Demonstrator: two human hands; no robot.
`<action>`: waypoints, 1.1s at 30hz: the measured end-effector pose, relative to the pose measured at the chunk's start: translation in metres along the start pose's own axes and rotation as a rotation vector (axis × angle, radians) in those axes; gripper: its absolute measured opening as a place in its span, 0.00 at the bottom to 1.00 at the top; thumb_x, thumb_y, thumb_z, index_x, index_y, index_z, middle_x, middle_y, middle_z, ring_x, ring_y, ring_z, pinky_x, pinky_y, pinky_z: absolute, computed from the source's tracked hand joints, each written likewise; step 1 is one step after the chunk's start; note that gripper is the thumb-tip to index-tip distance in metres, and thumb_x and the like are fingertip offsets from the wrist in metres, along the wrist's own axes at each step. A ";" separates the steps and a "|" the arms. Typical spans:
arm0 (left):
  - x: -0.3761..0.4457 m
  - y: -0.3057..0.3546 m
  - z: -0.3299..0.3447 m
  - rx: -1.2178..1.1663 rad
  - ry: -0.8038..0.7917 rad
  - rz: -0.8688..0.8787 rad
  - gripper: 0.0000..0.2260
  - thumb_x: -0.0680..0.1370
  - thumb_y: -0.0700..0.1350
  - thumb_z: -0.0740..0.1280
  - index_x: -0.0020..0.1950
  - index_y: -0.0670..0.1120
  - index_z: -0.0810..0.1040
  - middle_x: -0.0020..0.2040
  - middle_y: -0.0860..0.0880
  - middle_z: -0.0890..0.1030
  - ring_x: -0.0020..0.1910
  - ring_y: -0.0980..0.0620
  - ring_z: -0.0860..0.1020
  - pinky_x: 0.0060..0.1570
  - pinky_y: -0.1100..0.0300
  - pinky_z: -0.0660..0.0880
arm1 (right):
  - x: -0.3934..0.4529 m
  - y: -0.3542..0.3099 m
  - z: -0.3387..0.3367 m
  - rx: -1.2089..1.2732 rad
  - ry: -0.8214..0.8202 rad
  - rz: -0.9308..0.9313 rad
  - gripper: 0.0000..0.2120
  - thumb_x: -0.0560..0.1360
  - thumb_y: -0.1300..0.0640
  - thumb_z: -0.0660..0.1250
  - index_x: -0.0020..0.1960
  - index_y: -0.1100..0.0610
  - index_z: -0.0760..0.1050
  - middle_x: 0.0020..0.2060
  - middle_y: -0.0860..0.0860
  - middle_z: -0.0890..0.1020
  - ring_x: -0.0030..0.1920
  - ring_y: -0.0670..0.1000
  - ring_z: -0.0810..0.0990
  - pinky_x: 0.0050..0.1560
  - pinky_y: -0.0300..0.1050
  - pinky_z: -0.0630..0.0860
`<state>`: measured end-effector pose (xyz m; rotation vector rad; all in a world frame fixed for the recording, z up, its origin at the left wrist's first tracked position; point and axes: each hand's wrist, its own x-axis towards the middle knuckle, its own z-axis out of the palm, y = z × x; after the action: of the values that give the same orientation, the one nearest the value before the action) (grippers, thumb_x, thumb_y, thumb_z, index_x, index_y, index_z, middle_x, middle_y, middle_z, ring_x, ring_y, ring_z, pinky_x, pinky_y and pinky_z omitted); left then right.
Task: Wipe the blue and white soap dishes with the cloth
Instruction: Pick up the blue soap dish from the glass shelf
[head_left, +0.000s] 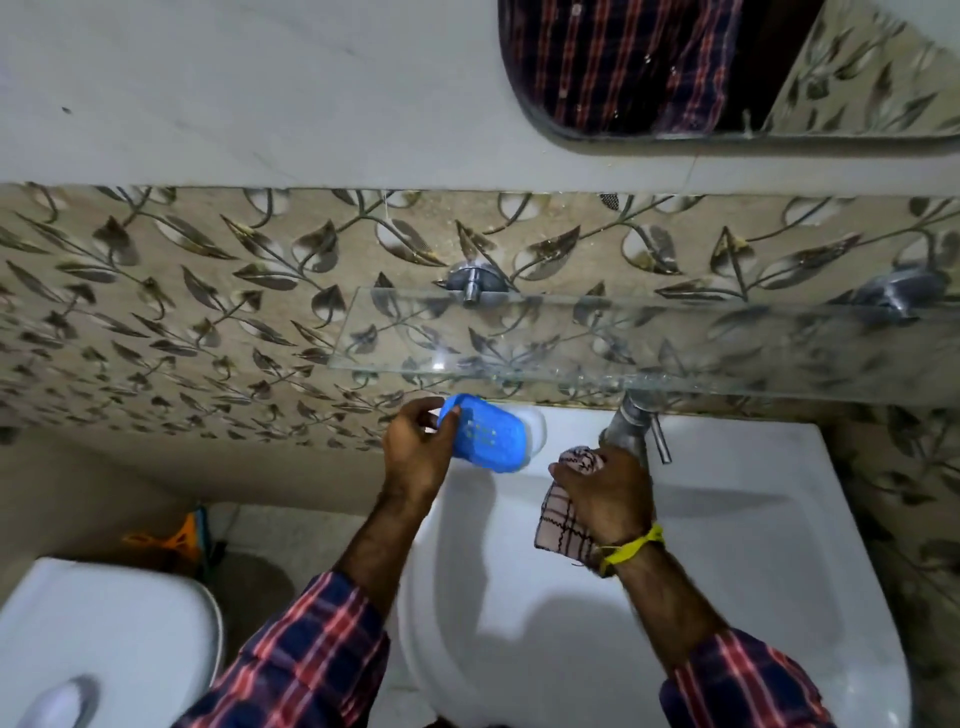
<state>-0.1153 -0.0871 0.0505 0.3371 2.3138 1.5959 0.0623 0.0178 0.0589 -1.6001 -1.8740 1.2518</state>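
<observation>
Near the centre of the frame the left hand (415, 452) grips the blue soap dish (485, 435) by its left end, thumb on the rim and fingers curled under it, and holds it tilted above the back edge of the white sink (753, 545). Just behind the blue dish, touching it or very close, a white soap dish (535, 428) shows only as a rounded pale edge — I cannot tell if it rests on the sink rim or is held together with the blue one. To the right, the right hand (605, 493) is closed around a checked cloth (563, 525), which hangs below the palm and sticks out above the fingers, just beside the metal tap (631, 431). A yellow thread (631, 551) is tied on this wrist. A glass shelf (519, 338) runs across the patterned wall above — in the upper right a mirror (727, 78).
</observation>
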 end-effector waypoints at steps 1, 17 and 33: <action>-0.008 -0.003 -0.004 -0.013 -0.016 -0.001 0.04 0.78 0.42 0.74 0.52 0.48 0.82 0.42 0.45 0.79 0.38 0.47 0.79 0.46 0.39 0.82 | -0.006 0.000 -0.005 -0.005 0.019 -0.026 0.12 0.66 0.57 0.79 0.40 0.63 0.80 0.35 0.58 0.84 0.39 0.59 0.82 0.42 0.47 0.77; -0.124 -0.025 -0.041 -0.333 -0.272 -0.179 0.06 0.78 0.48 0.74 0.42 0.50 0.87 0.38 0.53 0.86 0.37 0.55 0.82 0.35 0.60 0.79 | -0.078 0.046 -0.032 -0.106 -0.490 -0.344 0.06 0.73 0.61 0.74 0.50 0.57 0.85 0.46 0.51 0.88 0.49 0.51 0.86 0.57 0.52 0.80; -0.169 -0.020 -0.032 -0.961 -0.577 -0.572 0.38 0.77 0.74 0.49 0.60 0.48 0.85 0.55 0.40 0.85 0.57 0.39 0.84 0.59 0.41 0.79 | -0.111 0.063 -0.085 0.367 -0.295 -0.012 0.18 0.67 0.67 0.79 0.55 0.66 0.80 0.49 0.62 0.85 0.47 0.57 0.83 0.56 0.57 0.82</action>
<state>0.0282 -0.1833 0.0627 -0.0951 0.9305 1.7559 0.1953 -0.0553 0.0822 -1.2638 -1.6781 1.7849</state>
